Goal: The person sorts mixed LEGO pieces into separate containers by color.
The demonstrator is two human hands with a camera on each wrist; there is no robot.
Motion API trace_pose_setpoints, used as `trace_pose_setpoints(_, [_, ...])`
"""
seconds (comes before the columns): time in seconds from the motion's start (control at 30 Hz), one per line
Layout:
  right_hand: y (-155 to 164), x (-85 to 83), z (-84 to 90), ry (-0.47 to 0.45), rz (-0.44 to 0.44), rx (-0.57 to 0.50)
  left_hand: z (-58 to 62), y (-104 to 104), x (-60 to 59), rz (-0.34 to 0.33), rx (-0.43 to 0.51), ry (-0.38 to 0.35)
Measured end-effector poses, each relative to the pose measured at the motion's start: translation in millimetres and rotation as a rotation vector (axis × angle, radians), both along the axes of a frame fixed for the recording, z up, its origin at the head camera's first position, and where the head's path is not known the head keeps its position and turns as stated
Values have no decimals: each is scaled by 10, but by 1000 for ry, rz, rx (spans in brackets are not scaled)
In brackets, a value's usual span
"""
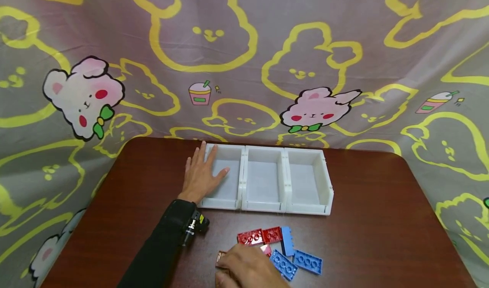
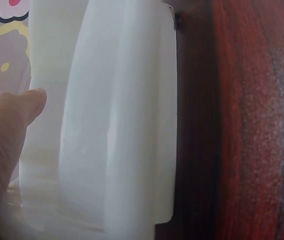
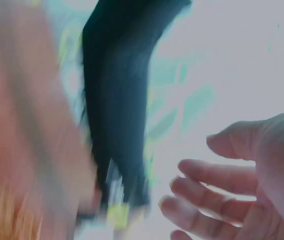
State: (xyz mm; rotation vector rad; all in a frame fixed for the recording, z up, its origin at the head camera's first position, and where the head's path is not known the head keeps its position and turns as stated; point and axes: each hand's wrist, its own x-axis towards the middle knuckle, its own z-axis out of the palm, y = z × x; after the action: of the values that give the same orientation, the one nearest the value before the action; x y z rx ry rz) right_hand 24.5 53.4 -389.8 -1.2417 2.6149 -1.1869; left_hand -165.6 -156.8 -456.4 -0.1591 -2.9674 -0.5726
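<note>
My left hand (image 1: 200,175) lies spread over the left side of the leftmost white bin (image 1: 223,204), thumb over its inside. In the left wrist view the thumb (image 2: 19,110) shows beside the bin's pale wall (image 2: 127,120). At the bottom of the head view, my right hand (image 1: 250,267) is low over the loose building bricks, beside a brown brick (image 1: 220,258) that it partly covers. In the blurred right wrist view the fingers of the right hand (image 3: 241,185) are loosely bent and apart, with nothing visible between them. A pink-and-white piece (image 1: 265,250) shows just past the hand.
Two more white bins, the middle one (image 1: 263,206) and the right one (image 1: 307,209), adjoin the left bin. Red bricks (image 1: 250,237) and blue bricks (image 1: 307,261) lie on the brown table (image 1: 374,220). A patterned curtain (image 1: 237,84) hangs behind the table.
</note>
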Motion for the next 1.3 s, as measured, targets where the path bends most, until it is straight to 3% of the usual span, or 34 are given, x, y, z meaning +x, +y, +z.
trace_pose_setpoints(0.03, [173, -27, -41, 122, -53, -22, -1, -1, 1, 4, -5, -3])
trace_pose_setpoints(0.17, [631, -142, -223, 168, -351, 114, -6, 0, -1, 12, -7, 2])
trace_pose_setpoints(0.27, [909, -182, -334, 205, -513, 193, -12, 3, -5, 4, 0, 8])
trace_pose_setpoints(0.43, [1213, -201, -447, 143, -651, 349, -12, 1, -8, 2, -6, 12])
trace_pose_setpoints(0.63, [1342, -210, -532, -88, -572, 464, 5, -9, -9, 2, 4, 18])
trace_pose_setpoints(0.8, [1456, -220, -582, -115, -450, 468, 9, 14, -13, -10, 11, 16])
trace_pose_setpoints(1.0, [1523, -242, -621, -268, -355, 530, 3, 16, -17, -4, 16, 12])
trace_pose_setpoints(1.17, [1511, -260, -668, -199, -377, 568, -3, 18, -18, 0, 11, 10])
trace_pose_setpoints(1.3, [1474, -308, -689, -14, -468, 571, -8, 13, -12, 4, 13, 10])
